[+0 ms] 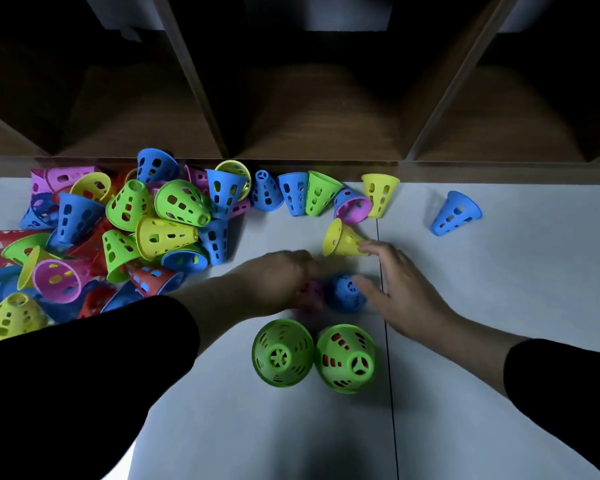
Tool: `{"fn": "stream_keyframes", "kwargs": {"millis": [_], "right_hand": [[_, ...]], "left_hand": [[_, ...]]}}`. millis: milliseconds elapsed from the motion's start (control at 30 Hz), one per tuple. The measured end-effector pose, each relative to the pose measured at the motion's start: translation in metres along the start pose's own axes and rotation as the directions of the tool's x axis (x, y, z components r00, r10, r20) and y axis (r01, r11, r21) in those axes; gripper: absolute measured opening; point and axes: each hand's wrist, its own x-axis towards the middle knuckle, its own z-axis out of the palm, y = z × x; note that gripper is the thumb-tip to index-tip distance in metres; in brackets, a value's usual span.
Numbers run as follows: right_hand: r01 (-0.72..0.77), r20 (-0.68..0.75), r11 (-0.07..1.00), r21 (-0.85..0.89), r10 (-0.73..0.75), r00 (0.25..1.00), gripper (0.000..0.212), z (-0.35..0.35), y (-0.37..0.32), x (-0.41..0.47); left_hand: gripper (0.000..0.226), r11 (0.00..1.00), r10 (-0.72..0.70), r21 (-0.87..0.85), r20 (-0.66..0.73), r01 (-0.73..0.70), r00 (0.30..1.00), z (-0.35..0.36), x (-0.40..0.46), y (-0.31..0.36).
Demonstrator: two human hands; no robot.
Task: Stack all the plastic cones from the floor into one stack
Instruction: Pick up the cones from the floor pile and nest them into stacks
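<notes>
A heap of cones [118, 237] lies at the floor's [499, 306] left edge against the shelf [309, 133]; a row [319, 195] runs right along it; two cones [312, 356] stand side by side nearest, behind them both hands [406, 292].

The left hand [279, 278] covers most of a blurry pink cone [311, 295], so its grip isn't clear. The cone pile [94, 233] is cut off at the left edge.

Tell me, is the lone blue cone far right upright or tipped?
Tipped. The blue cone lies on its side on the floor, wide rim toward the upper right.
</notes>
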Motion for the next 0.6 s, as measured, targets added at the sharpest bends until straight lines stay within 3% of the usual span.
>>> {"fn": "stream_keyframes", "kwargs": {"millis": [133, 233, 333, 467, 533, 600], "right_hand": [[-0.067, -0.185, 0.971, -0.227, 0.025, 0.982, 0.045, -0.03, 0.036, 0.028], [-0.198, -0.23, 0.834, -0.515, 0.088, 0.969, 0.058, -0.061, 0.07, 0.049], [-0.22, -0.129, 0.693, -0.686, 0.182, 0.975, 0.085, -0.094, 0.099, 0.06], [-0.165, 0.048, 0.722, -0.672, 0.265, 0.963, 0.075, -0.114, 0.121, 0.066], [-0.192, 0.035, 0.736, -0.649, 0.281, 0.959, 0.069, -0.108, 0.12, 0.066], [-0.193, 0.008, 0.684, -0.703, 0.279, 0.96, 0.072, -0.099, 0.117, 0.066]], "left_hand": [[0.053, 0.994, 0.018, 0.111, -0.257, 0.011, 0.966, -0.011, 0.025, 0.003], [0.052, 0.946, 0.15, 0.31, -0.166, -0.093, 0.975, -0.017, 0.057, 0.015], [0.067, 0.863, 0.165, 0.483, -0.001, -0.144, 0.986, -0.017, 0.084, 0.026], [0.066, 0.84, 0.025, 0.536, 0.12, -0.086, 0.993, -0.014, 0.099, 0.03], [0.063, 0.832, -0.03, 0.554, 0.098, -0.029, 0.995, -0.012, 0.1, 0.03], [0.064, 0.819, -0.081, 0.572, 0.036, 0.046, 0.996, -0.008, 0.098, 0.028]]}}
